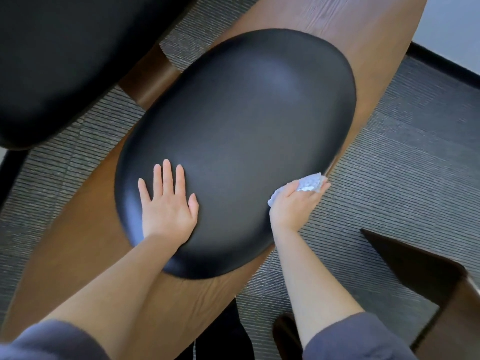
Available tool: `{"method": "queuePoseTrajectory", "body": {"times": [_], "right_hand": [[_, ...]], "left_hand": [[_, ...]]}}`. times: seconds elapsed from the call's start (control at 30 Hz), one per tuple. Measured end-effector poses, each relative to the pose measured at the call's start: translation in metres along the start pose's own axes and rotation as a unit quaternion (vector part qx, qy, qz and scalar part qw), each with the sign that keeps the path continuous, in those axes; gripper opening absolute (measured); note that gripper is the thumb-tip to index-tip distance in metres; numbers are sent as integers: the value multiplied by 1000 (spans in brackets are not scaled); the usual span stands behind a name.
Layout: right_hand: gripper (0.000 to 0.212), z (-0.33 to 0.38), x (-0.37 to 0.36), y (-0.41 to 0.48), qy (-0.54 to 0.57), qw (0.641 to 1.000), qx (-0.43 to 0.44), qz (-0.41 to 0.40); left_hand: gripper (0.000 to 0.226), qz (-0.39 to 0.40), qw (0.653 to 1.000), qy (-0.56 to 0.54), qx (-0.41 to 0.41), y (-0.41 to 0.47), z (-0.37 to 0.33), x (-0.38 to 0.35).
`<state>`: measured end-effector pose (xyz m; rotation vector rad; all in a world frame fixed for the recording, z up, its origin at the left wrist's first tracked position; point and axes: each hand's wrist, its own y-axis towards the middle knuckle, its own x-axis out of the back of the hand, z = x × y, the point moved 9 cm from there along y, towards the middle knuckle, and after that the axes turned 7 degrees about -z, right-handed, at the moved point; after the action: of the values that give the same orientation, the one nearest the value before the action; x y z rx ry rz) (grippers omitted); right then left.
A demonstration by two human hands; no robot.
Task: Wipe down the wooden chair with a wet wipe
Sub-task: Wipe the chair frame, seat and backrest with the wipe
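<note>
Black padding twice over: one cushion (52, 61) filling the upper left corner, a second oval seat cushion (239, 141) in the middle, mounted on the wooden chair (368, 81) whose brown curved shell shows along both long edges. Two bare hands, two grey sleeves pushed up at the bottom edge, one wet wipe. Grey ribbed carpet (389, 193) under everything, visible in strips left of the chair and more broadly to its right.

Left hand (168, 206) laid flat on the near-left part of the oval cushion, fingers (167, 175) spread and straight, palm down, grip fully released and holding nothing, only pressing on the leather-like surface. Left forearm crossing the wooden rim below it and hiding part of the cushion's near edge.

Further right, right hand (296, 203) at the cushion's right edge, just where padding meets the wooden rim. Grip loosely closed around the wet wipe (310, 183), a crumpled white wad bunched under the palm and sticking out past the fingertips and behind the thumb side. Whether the wipe touches wood or cushion there: cannot tell, the hand covering the contact.

Lower right, corner of a dark brown table (426, 271) jutting in, well apart from the chair. Dark shoe tip (284, 331) on the carpet beside the right forearm.
</note>
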<state>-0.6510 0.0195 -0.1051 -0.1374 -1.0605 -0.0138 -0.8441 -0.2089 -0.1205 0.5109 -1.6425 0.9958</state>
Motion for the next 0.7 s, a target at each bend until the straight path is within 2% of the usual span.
{"method": "queuePoseTrajectory", "body": {"times": [0.13,0.3,0.6,0.7], "right_hand": [[66,-12,-6,-27,-71,997,-13,18],[68,4,-7,3,-99,995,31,14],[69,61,-13,87,-173,969,175,4],[71,80,-13,111,-186,953,237,11]], "left_hand": [[67,5,1000,4,-1,1,-1,2],[67,13,1000,4,-3,3,-4,2],[70,1,1000,-22,6,5,-1,-1],[73,-23,997,-57,55,13,8,5]]}}
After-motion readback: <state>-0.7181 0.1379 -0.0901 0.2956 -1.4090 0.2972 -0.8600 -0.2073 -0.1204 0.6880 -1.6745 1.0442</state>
